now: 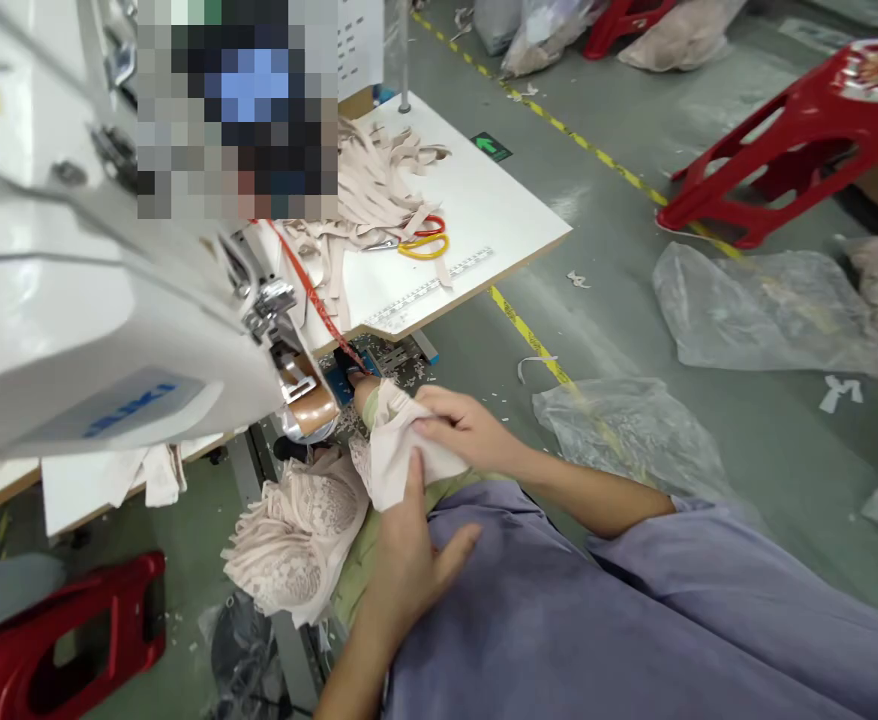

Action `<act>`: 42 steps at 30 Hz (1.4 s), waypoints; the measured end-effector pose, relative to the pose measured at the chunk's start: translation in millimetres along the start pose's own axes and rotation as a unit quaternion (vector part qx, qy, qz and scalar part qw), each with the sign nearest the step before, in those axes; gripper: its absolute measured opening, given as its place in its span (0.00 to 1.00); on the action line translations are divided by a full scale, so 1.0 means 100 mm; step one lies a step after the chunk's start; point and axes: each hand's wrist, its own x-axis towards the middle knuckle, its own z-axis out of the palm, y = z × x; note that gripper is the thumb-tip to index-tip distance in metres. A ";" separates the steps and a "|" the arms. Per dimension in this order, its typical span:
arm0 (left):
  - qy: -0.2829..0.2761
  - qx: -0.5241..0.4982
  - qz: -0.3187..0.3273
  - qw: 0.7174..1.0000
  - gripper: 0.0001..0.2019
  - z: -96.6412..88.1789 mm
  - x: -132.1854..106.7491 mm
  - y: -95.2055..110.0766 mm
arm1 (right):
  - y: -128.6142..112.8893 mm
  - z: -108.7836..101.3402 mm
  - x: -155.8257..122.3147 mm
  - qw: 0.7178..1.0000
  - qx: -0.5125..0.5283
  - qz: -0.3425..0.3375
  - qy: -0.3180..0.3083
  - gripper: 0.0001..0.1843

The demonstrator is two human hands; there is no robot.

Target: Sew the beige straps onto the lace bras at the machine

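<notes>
A pale beige bra piece (398, 465) with a lace edge lies over my knee, below the sewing machine head. My right hand (469, 430) comes in from the right and pinches its upper edge between thumb and fingers. My left hand (413, 560) rests at its lower edge, fingers stretched out along the cloth and thumb spread away. Whether the left fingertips grip any cloth underneath is hidden. Beside my lap hangs a bundle of beige lace bras (296, 540). The white sewing machine (124, 330) stands to the left, its needle area partly hidden.
A white table (514, 225) carries beige fabric strips (379, 180) and yellow-and-red-handled scissors (424, 243). Red stools (776, 140) (64, 640) stand at right and lower left. Plastic bags (769, 310) lie on the floor. A red strip (308, 285) hangs by the machine.
</notes>
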 end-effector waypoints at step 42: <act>-0.035 -0.275 -0.074 0.958 0.20 0.17 0.70 0.28 | 0.00 -1.47 1.89 0.862 -0.488 -0.042 0.134 0.25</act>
